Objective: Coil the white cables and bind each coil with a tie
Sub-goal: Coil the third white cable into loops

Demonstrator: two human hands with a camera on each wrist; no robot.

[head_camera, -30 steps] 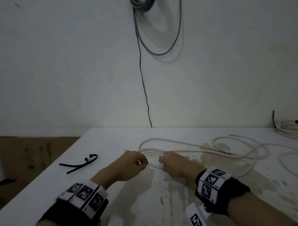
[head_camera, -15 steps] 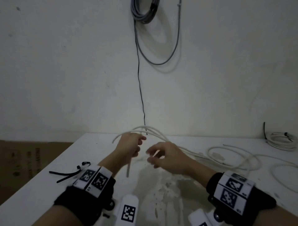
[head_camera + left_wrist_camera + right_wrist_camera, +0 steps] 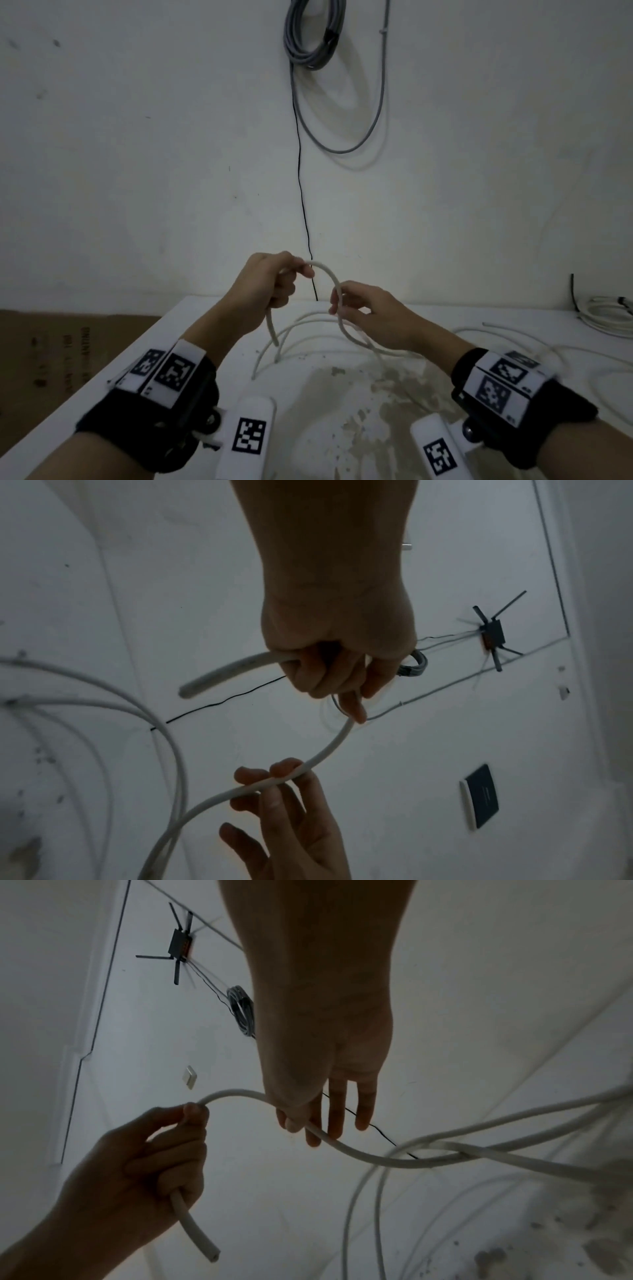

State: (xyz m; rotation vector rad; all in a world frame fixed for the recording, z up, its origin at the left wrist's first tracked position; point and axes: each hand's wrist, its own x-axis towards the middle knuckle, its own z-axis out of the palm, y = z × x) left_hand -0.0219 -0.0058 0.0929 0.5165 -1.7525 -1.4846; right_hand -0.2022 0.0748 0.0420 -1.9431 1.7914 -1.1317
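The left hand (image 3: pixel 270 284) is raised above the table (image 3: pixel 144 346) with its fingers curled round the white cable (image 3: pixel 327 270) near its cut end, which hangs below the fist. The right hand (image 3: pixel 370 315) pinches the same cable just beside it, other fingers loosely straight; the cable arches between them, and the rest trails in loops onto the table.

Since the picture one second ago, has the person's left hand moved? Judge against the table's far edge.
Yes. The left hand, gripping the white cable, has risen from the white table to above its far edge.

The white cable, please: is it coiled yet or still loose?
Loose: white cable makes one arc between left hand and right hand.
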